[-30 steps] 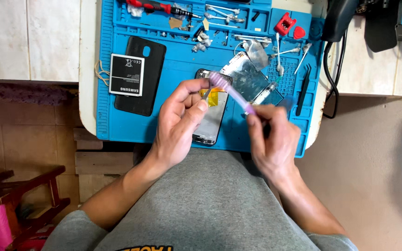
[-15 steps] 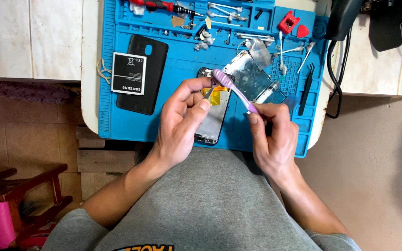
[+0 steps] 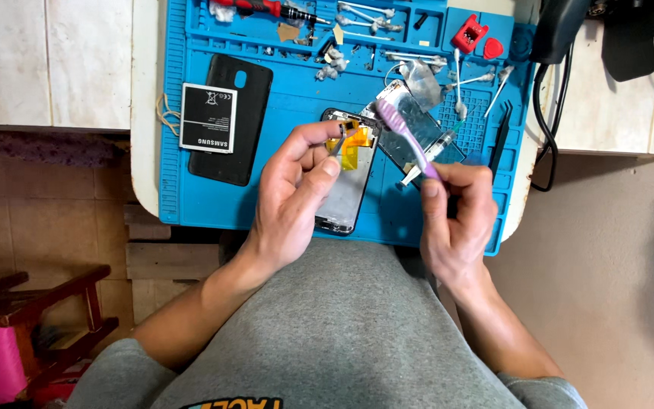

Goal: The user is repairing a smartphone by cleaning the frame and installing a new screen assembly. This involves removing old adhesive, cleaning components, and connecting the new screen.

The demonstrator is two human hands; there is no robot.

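Observation:
My left hand (image 3: 293, 201) pinches a small yellow-taped flex part (image 3: 351, 144) between thumb and fingers, just above an opened phone frame (image 3: 346, 193) lying on the blue repair mat (image 3: 281, 204). My right hand (image 3: 456, 216) grips the handle of a purple toothbrush (image 3: 403, 136); its bristle head points up and left, close to the flex part. Behind the brush lies a metal phone midframe (image 3: 418, 125).
A black back cover (image 3: 232, 163) with a white-labelled battery (image 3: 208, 117) on it lies at the mat's left. Cotton swabs (image 3: 459, 83), screws, a red-handled screwdriver (image 3: 266, 7) and red picks (image 3: 469, 34) fill the mat's top trays. Black tweezers (image 3: 499, 140) and a black cable (image 3: 550, 113) are at right.
The toothbrush head has shifted slightly up and right, away from the flex part. Both hands otherwise hold their places.

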